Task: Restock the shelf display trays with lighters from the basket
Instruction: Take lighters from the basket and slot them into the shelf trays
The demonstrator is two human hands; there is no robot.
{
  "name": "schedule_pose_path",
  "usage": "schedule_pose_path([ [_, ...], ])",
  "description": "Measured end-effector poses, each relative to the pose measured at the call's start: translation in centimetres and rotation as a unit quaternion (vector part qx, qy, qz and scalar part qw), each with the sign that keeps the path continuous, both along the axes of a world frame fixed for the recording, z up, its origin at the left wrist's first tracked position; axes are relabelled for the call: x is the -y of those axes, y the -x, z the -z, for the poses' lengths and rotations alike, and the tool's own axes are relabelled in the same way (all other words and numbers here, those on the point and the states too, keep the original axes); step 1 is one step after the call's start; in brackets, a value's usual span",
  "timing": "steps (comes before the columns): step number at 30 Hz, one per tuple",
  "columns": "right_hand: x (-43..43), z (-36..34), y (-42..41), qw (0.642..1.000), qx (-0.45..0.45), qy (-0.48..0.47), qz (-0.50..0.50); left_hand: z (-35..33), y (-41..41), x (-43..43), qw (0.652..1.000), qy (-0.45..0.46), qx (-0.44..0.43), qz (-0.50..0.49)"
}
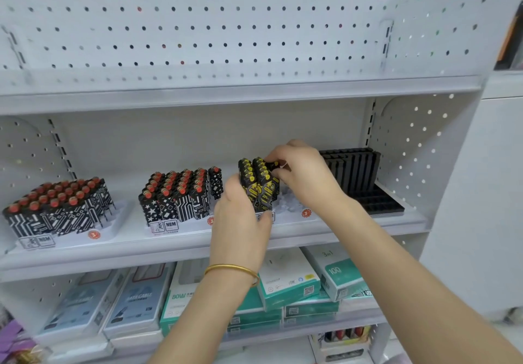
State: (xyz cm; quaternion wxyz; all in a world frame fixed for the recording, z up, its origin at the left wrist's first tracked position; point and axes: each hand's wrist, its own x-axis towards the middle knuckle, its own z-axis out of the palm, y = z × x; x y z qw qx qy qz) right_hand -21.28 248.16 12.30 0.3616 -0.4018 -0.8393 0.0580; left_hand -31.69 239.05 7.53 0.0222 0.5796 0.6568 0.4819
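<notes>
On the middle shelf stands a white display tray (294, 205) holding several black-and-yellow lighters (259, 182) in its left part; its right slots are bare. My left hand (240, 216) rests against the front left of that lighter group, fingers curled at the tray's front edge. My right hand (302, 171) is over the back of the group, fingertips pinched on a black-and-yellow lighter (273, 165) at the rear row. Two more white trays (119, 216) (181, 229) to the left are packed with red-topped black-and-white lighters (56, 208) (181, 191). The basket is out of view.
An unfilled black slotted tray (368, 185) sits at the right end of the shelf. The pegboard shelf above (226, 89) carries nothing. Below, boxed cables and teal-white cartons (288, 284) are stacked. More lighters (345, 335) show on the bottom shelf.
</notes>
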Motion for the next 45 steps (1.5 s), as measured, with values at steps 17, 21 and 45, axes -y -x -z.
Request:
schedule_pose_path([
  [17,15.3,10.5,-5.6,0.972,-0.184,0.136,-0.057,8.6,-1.4,8.9,0.981,-0.161,0.005,0.108],
  [21,17.2,21.6,-5.1,0.947,-0.039,0.318,-0.035,18.7,-0.6,12.3,0.990,0.053,0.030,0.128],
  [45,16.7,38.9,-5.3,0.800,0.117,0.585,0.062,53.3,0.3,21.6,0.733,0.658,-0.130,0.110],
])
